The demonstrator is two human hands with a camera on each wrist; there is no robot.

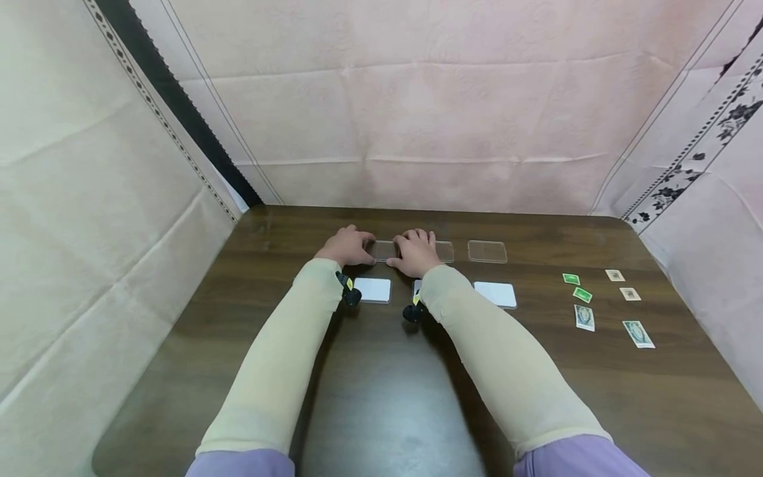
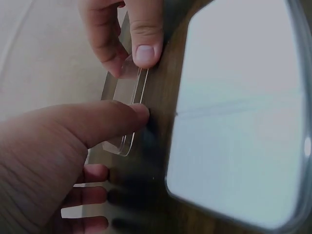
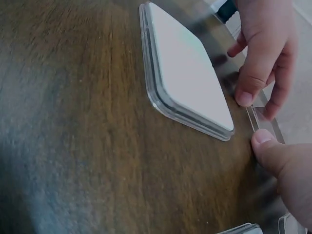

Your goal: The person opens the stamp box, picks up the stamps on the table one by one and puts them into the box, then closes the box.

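Between my two hands, a clear plastic lid (image 1: 383,250) lies low at the table's back part. My left hand (image 1: 347,246) pinches its left end, thumb on the near edge and a finger on the far side. At the other end my right hand (image 1: 416,253) pinches it the same way; the thumbs of both hands show along its rim (image 2: 140,87) in the left wrist view. In front of the left hand sits a white card in a clear case (image 1: 372,290). Another cased card (image 1: 416,286) is mostly hidden by the right wrist.
A second clear lid (image 1: 444,251) sits partly behind the right hand, and a third clear lid (image 1: 487,252) further right. Another cased white card (image 1: 496,295) lies before it. Several small stamps (image 1: 584,317) are spread at the right. Cloth hangs (image 1: 417,132) behind the table.
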